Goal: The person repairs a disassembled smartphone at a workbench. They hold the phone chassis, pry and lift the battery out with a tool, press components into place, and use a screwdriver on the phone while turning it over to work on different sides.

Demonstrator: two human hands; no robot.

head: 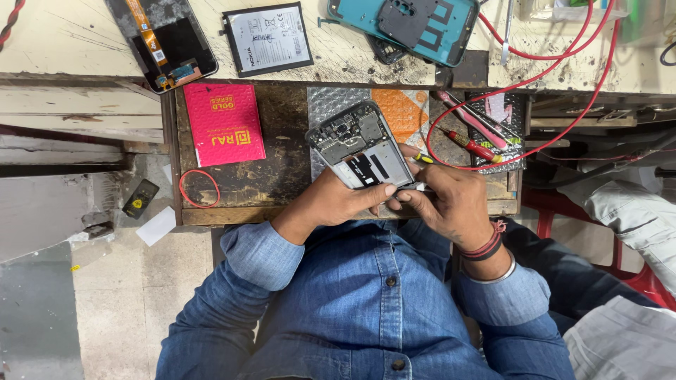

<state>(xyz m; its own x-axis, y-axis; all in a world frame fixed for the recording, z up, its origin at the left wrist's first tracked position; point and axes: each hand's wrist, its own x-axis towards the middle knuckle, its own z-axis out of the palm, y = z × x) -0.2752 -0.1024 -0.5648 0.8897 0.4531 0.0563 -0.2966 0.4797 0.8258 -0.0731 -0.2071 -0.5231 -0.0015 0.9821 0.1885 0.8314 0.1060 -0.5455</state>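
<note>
An opened phone frame (358, 144) with bare circuit parts is held tilted over an open wooden drawer (282, 190). My left hand (338, 200) grips its lower edge from below. My right hand (451, 197) pinches a small tool with a yellow tip (422, 159) against the phone's lower right corner. Bubble wrap and an orange sheet (401, 109) lie under the phone.
On the bench behind lie a phone screen with an orange flex cable (165, 42), a flat battery (267, 36), a teal phone back (422, 24) and red wires (563, 84). A pink packet (224, 123), a red band (199, 188) and screwdrivers (472, 134) lie in the drawer.
</note>
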